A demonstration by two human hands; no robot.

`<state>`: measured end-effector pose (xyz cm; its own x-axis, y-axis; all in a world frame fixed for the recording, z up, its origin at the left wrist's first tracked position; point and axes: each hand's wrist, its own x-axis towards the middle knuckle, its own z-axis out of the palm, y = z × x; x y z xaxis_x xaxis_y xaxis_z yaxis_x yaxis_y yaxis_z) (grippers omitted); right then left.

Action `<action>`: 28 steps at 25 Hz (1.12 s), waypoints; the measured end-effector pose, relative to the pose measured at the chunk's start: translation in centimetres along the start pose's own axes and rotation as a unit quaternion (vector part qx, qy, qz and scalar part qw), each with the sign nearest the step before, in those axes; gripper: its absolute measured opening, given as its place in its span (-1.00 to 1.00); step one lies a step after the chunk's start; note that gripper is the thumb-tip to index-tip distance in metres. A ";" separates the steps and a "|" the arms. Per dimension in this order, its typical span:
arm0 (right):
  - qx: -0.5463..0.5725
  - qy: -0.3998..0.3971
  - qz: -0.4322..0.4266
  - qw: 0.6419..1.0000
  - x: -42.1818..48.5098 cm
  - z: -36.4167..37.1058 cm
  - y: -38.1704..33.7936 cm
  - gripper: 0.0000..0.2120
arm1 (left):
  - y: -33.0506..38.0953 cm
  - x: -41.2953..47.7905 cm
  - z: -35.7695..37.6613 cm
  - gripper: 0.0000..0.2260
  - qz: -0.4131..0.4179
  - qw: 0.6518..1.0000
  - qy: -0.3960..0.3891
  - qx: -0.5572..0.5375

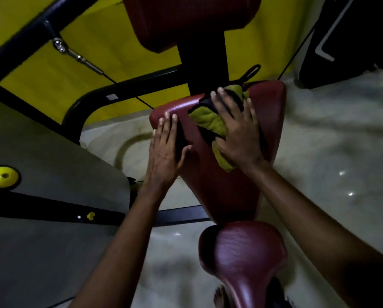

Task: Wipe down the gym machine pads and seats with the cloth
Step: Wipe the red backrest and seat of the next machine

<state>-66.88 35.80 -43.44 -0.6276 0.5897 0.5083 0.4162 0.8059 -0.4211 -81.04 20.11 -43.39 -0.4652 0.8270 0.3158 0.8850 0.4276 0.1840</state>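
A dark red back pad [268,112] of the gym machine fills the middle of the view. My right hand [236,127] lies flat, fingers straight, pressing a yellow-green cloth [210,121] with dark edging onto the pad's upper part. My left hand [166,152] rests with straight fingers on the pad's left edge, thumb on its face. Below, a dark red seat [241,250] sticks out toward me. Another dark red pad [186,21] hangs at the top.
A black post [201,70] joins the upper pad to the back pad. A black curved frame tube [79,107] and a cable with a metal clip [61,46] run at left before a yellow wall. A grey panel with a yellow knob [2,176] stands left. A bare foot [219,296] shows below.
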 end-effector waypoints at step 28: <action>0.230 0.312 0.346 0.854 -4.9 3.6 4.0 -0.44 | 2.5 4.5 3.9 -0.33 0.201 0.976 0.063 -0.051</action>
<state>-64.51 35.95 -50.27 0.1964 0.9457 0.2589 0.1532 0.2313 -0.9608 -80.88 26.30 -45.17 -0.0838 0.8665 0.4921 0.9933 0.0333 0.1106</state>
